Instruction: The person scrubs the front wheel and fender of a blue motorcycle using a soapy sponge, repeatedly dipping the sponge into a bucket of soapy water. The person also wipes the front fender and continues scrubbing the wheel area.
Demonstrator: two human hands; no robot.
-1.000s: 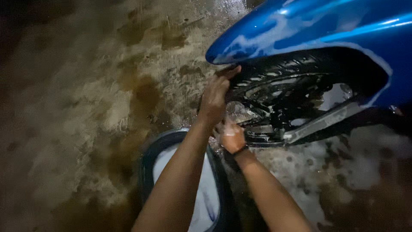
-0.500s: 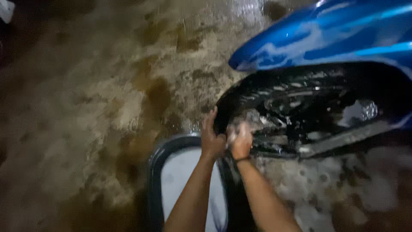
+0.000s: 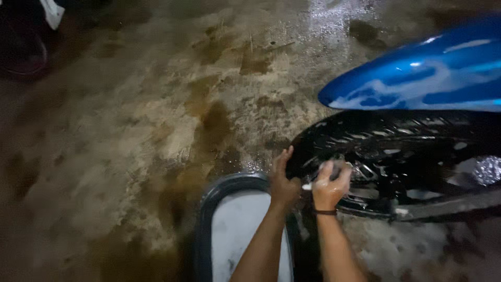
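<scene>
I'm mid-scrub on the soapy wheel [image 3: 396, 167] under the blue fender [image 3: 417, 78], my right hand [image 3: 330, 187] closed around a sudsy rag [image 3: 326, 171] (mostly hidden), my left hand [image 3: 283, 180] open against the tire, so I should next work further along the rim.

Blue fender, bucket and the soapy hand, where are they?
blue fender [image 3: 417, 78], head view, glossy top surface.
bucket [image 3: 206, 209], head view, dark left rim.
right hand [image 3: 329, 188], head view, soapy knuckles closed on something pale.
</scene>
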